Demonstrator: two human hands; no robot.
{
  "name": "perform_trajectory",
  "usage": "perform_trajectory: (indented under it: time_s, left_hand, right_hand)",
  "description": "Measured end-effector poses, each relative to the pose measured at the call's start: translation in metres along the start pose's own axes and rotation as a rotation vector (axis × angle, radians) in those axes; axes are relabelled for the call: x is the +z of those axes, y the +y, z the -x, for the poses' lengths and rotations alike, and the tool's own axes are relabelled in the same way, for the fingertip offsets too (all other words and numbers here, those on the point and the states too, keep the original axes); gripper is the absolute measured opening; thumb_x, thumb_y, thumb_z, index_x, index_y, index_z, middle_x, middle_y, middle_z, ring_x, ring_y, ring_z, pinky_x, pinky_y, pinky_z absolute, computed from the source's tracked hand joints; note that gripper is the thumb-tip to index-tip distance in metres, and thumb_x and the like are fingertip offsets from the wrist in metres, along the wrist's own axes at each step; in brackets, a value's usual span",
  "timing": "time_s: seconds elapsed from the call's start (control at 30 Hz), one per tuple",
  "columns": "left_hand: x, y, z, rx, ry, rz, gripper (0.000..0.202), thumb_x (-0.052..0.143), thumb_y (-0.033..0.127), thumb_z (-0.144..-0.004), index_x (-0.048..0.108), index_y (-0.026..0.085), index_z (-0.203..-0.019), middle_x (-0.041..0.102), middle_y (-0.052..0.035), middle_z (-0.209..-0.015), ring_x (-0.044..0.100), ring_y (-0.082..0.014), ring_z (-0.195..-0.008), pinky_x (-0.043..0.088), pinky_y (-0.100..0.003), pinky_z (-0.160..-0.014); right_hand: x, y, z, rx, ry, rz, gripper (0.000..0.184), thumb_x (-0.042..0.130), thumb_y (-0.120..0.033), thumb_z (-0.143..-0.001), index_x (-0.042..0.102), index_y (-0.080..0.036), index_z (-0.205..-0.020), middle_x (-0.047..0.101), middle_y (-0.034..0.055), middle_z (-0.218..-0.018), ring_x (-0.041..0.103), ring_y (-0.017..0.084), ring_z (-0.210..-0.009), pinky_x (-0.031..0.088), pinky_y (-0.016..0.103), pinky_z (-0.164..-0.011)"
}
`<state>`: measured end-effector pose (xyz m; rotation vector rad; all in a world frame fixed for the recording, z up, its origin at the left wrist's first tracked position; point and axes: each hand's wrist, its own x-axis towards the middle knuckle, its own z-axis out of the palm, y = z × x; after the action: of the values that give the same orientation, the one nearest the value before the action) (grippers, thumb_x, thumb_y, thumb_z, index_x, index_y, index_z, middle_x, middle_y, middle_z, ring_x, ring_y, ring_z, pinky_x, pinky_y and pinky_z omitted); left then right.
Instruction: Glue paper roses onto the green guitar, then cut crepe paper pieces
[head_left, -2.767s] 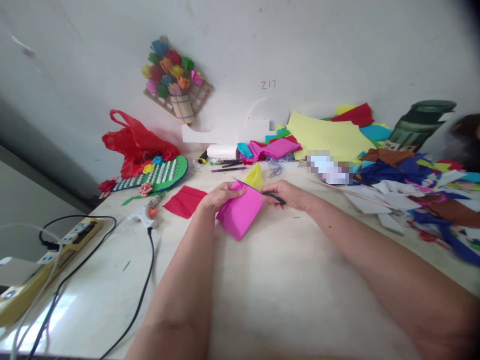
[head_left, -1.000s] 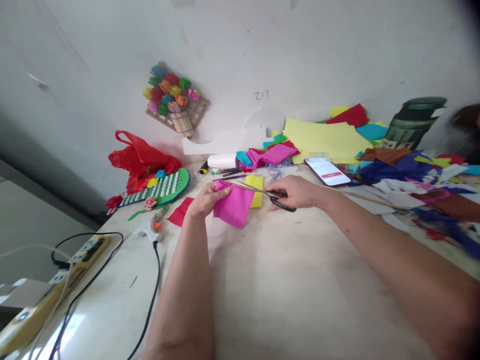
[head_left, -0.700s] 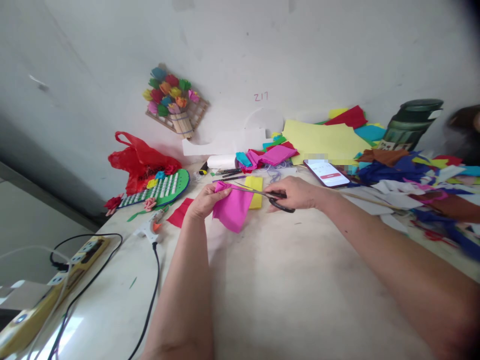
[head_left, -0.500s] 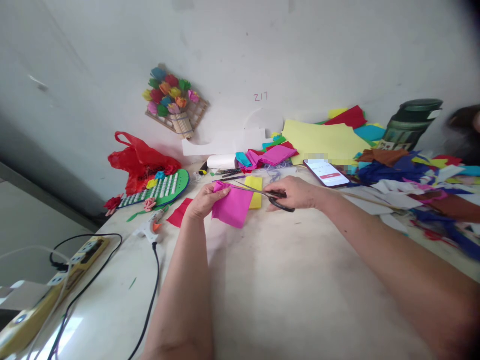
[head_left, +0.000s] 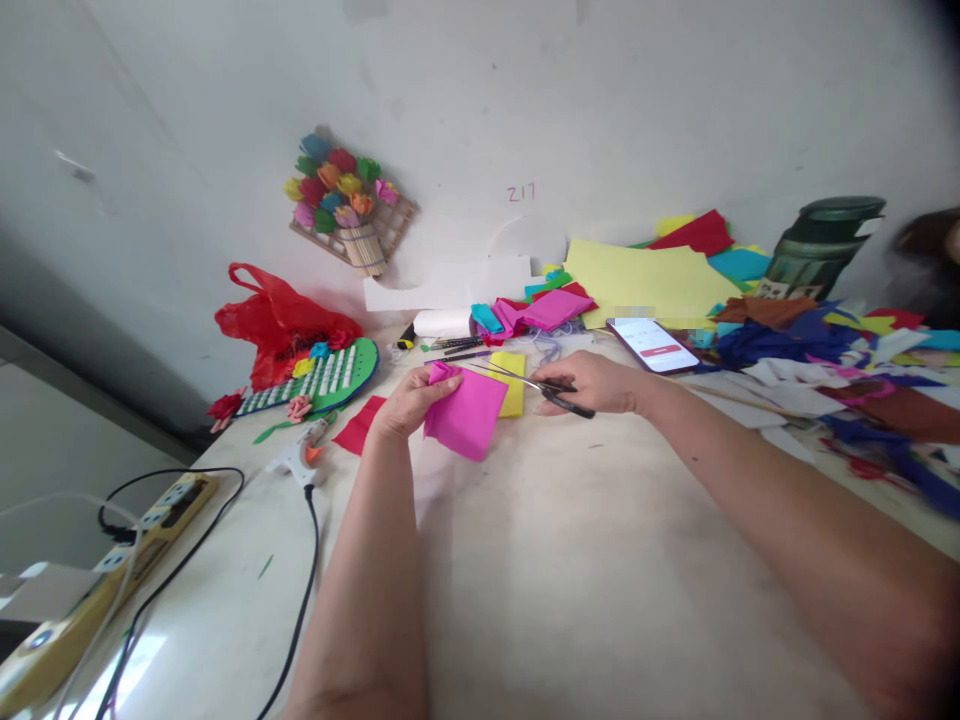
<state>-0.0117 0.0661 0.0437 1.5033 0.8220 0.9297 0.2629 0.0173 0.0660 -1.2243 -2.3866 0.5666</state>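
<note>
My left hand (head_left: 417,402) pinches a magenta sheet (head_left: 469,412), which looks like crepe paper, by its upper left corner. In my right hand (head_left: 592,384) is a pair of scissors (head_left: 553,388) with black handles, the fingers closed round them. The blades point left, slightly parted, with their tips by the top edge of the magenta sheet. A yellow piece of paper (head_left: 512,385) lies on the table behind the sheet and under the blades. To the left of my left hand lies a red piece of paper (head_left: 358,426), partly hidden by my wrist.
A glue gun (head_left: 301,457) with a black cord lies at the left, near a power strip (head_left: 142,545). Behind are a green decorated board (head_left: 352,372) and a red plastic bag (head_left: 274,320). A phone (head_left: 651,346), paper scraps (head_left: 795,335) and a green bottle (head_left: 814,250) stand right.
The scissors have drawn slightly right, off the magenta sheet's top edge, and their blades have opened a little. The sheet's right side has swung slightly outward. My left hand keeps its hold.
</note>
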Motion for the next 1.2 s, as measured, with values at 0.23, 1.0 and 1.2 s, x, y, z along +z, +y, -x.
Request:
perform_trajectory:
  time_s: [0.23, 1.0, 1.2]
  left_hand:
    - [0.0017, 0.0023, 0.0006, -0.002, -0.012, -0.020, 0.026, 0.072, 0.036, -0.065, 0.067, 0.014, -0.078, 0.065, -0.0020, -0.071, 0.057, -0.0126, -0.061, 0.045, -0.024, -0.063]
    - [-0.0006, 0.0001, 0.0004, 0.016, 0.014, -0.007, 0.025, 0.073, 0.036, -0.064, 0.065, 0.014, -0.074, 0.062, -0.0002, -0.066, 0.054, -0.0115, -0.058, 0.043, -0.024, -0.061]
    - [-0.0002, 0.0011, 0.0013, 0.005, 0.037, -0.021, 0.028, 0.073, 0.039, -0.061, 0.065, 0.015, -0.072, 0.062, -0.0003, -0.066, 0.054, -0.0122, -0.058, 0.043, -0.024, -0.061]
  right_hand:
    - [0.0005, -0.0114, 0.0007, 0.033, -0.001, 0.075, 0.038, 0.059, -0.055, -0.066, 0.063, -0.020, -0.081, 0.057, -0.0003, -0.067, 0.046, 0.013, -0.060, 0.028, 0.025, -0.055]
    - [0.0029, -0.0108, 0.0003, 0.047, -0.002, 0.077, 0.041, 0.060, -0.056, -0.065, 0.064, -0.021, -0.084, 0.057, -0.0005, -0.066, 0.047, 0.013, -0.060, 0.028, 0.025, -0.054]
    - [0.0029, -0.0082, 0.0004, 0.021, 0.012, 0.067, 0.040, 0.060, -0.058, -0.064, 0.064, -0.021, -0.082, 0.057, -0.0007, -0.066, 0.046, 0.012, -0.059, 0.027, 0.025, -0.054]
